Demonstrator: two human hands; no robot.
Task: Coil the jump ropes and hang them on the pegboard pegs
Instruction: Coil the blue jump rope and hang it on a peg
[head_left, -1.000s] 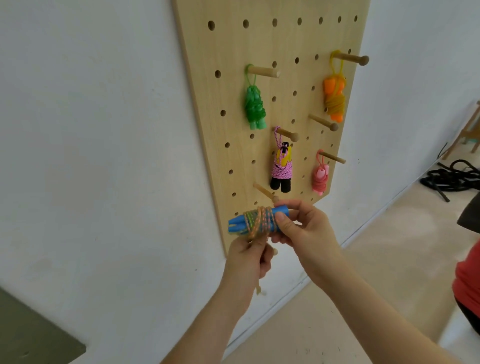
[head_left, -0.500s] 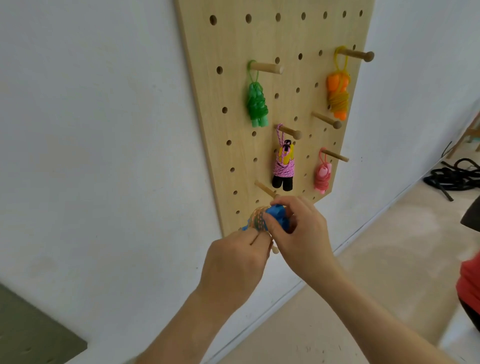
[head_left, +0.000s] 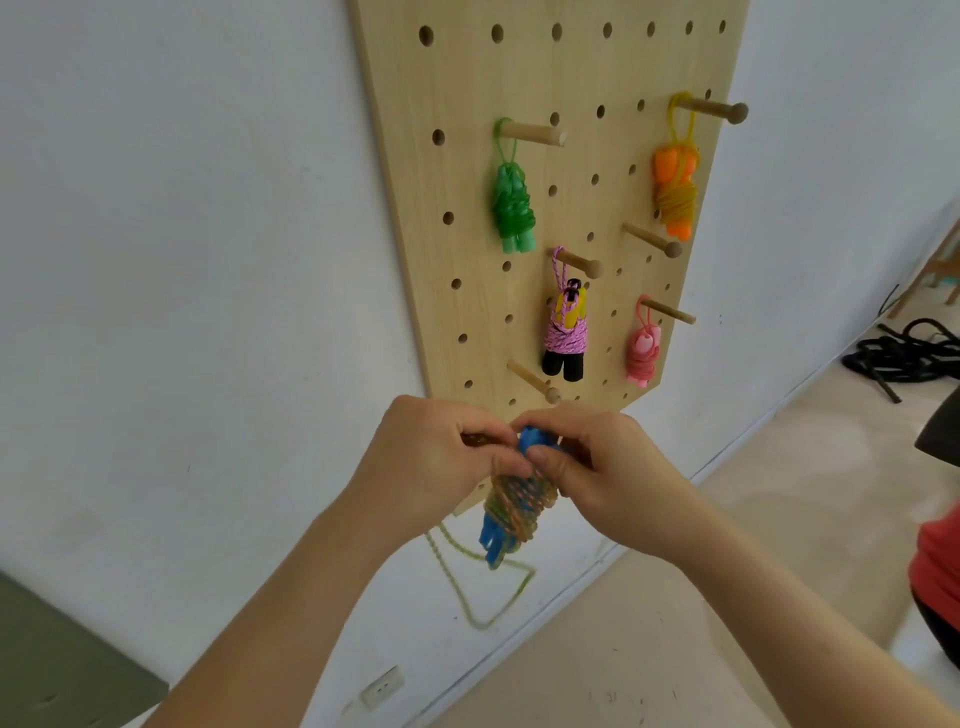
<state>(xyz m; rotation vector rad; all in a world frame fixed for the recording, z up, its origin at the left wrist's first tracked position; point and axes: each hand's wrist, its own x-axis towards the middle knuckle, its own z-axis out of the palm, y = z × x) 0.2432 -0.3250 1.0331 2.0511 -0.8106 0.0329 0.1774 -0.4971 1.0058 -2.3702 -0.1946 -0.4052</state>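
**Blue rope bundled, not on a peg yet**

Head cam: both hands are up in front of the bottom edge of the pegboard (head_left: 467, 93). The left hand (head_left: 431, 462) and right hand (head_left: 597, 467) are pressed close together, each pinching the top end of the blue rope (head_left: 514, 504). Its handles point down, with multicolour cord wound round them. A loose loop (head_left: 467, 587) of that cord dangles underneath, in front of the wall.

Just above the hands a bare peg (head_left: 535, 382) sticks out. Four bundles hang on other pegs:
- green rope (head_left: 513, 208), upper left
- orange rope (head_left: 675, 192), upper right
- pink rope (head_left: 565, 338), middle
- coral rope (head_left: 643, 353), right of the pink one

A second bare peg (head_left: 652, 239) sits below the orange one. A black rope (head_left: 914, 353) lies piled on the floor, far right.
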